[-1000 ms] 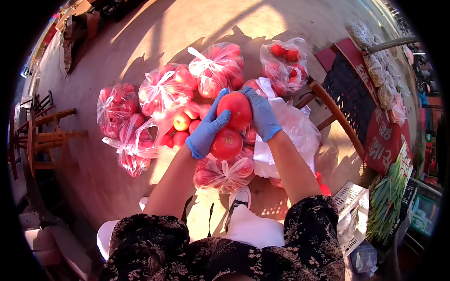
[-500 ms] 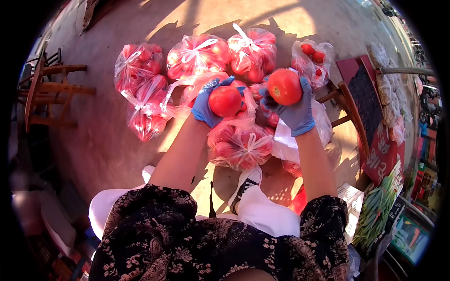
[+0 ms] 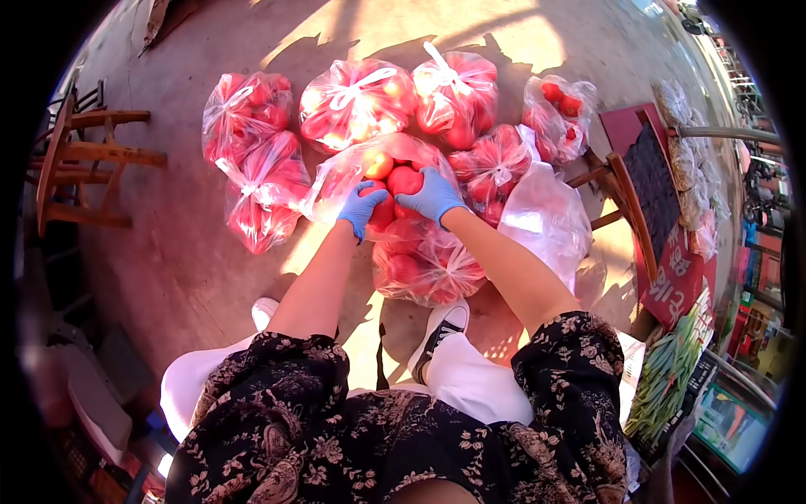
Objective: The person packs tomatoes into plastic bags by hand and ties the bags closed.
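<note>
In the middle of the head view, an open clear plastic bag (image 3: 332, 181) holds several tomatoes. My left hand (image 3: 361, 208), in a blue glove, is curled round a red tomato (image 3: 382, 212) at the bag's mouth. My right hand (image 3: 433, 196), gloved too, grips another tomato (image 3: 405, 180) beside it, inside the bag. A paler orange tomato (image 3: 379, 165) lies just beyond them. Right below the open bag sits a tied bag of tomatoes (image 3: 432, 269). My fingertips are partly hidden by the fruit.
Several tied tomato bags (image 3: 357, 101) stand on the concrete floor (image 3: 168, 277) around the open one. Whitish plastic bags (image 3: 546, 218) lie at right, near a wooden chair (image 3: 634, 202). Green onions (image 3: 672, 378) are at lower right, a wooden stool (image 3: 92, 155) at left.
Both hands have come down and closer together, bringing the tomatoes from above the bags into the open bag. My right hand has moved left, uncovering a tied bag and the whitish plastic bags.
</note>
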Motion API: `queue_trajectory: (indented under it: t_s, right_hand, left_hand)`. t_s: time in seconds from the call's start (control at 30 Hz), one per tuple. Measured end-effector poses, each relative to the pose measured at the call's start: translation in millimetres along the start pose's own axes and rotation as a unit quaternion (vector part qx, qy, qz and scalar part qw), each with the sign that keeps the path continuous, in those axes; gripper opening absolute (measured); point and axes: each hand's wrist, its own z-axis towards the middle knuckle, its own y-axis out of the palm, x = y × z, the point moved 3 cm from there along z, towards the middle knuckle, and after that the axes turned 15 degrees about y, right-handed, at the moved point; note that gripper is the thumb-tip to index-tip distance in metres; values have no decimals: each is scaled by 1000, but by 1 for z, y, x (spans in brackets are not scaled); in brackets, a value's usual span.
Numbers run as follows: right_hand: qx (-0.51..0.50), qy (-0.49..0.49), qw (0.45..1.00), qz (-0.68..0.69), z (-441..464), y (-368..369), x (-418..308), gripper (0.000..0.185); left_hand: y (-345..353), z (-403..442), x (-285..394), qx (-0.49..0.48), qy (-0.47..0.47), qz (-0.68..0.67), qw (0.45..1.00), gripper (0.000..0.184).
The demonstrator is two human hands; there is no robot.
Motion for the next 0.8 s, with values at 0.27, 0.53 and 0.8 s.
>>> queue_trajectory:
  t_s: [0.27,0.53,0.8]
  right_hand:
    - [71,-102,987,-101,0,-9,12,69]
    - [152,-152,976,-45,-5,-7,24,60]
    - [100,-172,968,155,23,-21,31,50]
  left_hand:
    - [25,-13,0,-88,156,47,983,46]
    - [18,-4,17,-97,268,201,937,39]
    - [-53,53,41,18,165,-34,986,37]
